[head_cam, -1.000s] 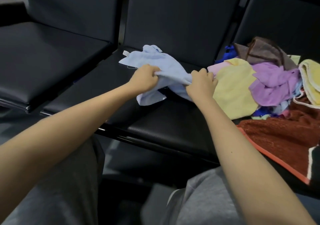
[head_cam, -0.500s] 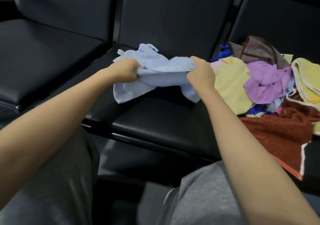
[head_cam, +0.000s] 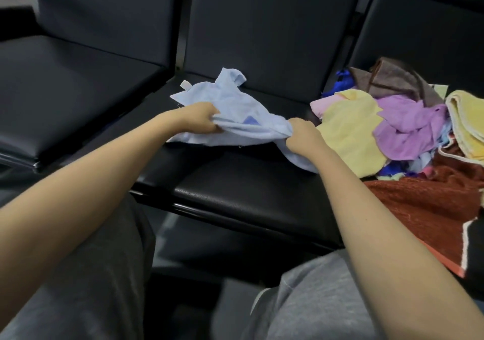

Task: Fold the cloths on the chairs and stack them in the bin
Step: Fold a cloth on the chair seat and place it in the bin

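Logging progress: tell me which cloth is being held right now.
The light blue cloth, gripped by the left hand and right hand over the middle seat. The yellow cloth and purple cloth lie unheld beside it.

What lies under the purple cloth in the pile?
The purple cloth overlaps the pale yellow cloth; blue scraps peek out below it. Anything beneath its middle is covered.

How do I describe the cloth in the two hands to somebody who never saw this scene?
Find the middle black chair in the row of three. Over its seat, left of the colourful pile of cloths, the left hand and right hand grip a crumpled light blue cloth. Unlike the piled cloths, it is held and shows a small white tag.
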The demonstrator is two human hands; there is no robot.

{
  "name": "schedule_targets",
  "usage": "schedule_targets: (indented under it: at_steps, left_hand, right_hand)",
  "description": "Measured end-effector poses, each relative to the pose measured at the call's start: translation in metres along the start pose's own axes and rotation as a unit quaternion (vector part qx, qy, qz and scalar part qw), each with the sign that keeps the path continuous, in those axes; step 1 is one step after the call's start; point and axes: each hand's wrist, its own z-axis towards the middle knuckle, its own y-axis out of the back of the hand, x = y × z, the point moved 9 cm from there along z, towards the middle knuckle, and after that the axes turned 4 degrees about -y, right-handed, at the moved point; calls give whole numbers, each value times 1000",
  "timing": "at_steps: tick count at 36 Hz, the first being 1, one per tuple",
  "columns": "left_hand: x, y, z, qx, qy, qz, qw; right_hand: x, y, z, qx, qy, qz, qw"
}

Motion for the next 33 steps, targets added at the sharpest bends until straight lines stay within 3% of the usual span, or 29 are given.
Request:
schedule_targets:
  at_steps: [2,4,7,9,11,14,16,18,21,27,30,33]
  left_hand:
    - [-13,8,1,-41,-43,-137,989]
    - [-7,6,7,-61,-31,-247,966]
    - [-14,7,6,-68,-44,-326,942]
    - [-27,9,11,-60,-82,-278,955]
    - [-31,9,13,-44,-77,-78,993]
    - [-15,-16,10,70,-51,78,993]
    - [1,-19,9,70,6,172,983]
    - [-6,-4,10,-18,1,184,983]
    - [-24,10,7,-81,-62,29,994]
    - [-26,16,-3,-65,-62,-152,984]
    - [-27,19,-11,-27,-51,-116,992]
    - [-30,13,-13,8,-45,-55,997]
  right_hand:
    - [4,2,-5,34,-1,29,999]
    - [6,11,-10,30,-7,55,998]
    - [9,15,-12,28,-1,95,995]
    - [10,10,-6,48,-12,100,994]
    - [13,7,-1,51,-5,85,995]
    - [22,6,1,22,66,26,997]
    - [17,-3,-4,54,57,-32,996]
    - [18,-13,-6,61,70,-106,990]
    - [14,-7,-3,9,33,-137,990]
    - [6,26,3,-51,-64,56,995]
    - [0,33,5,-48,-81,188,978]
    - [0,35,-1,-25,-64,386,920]
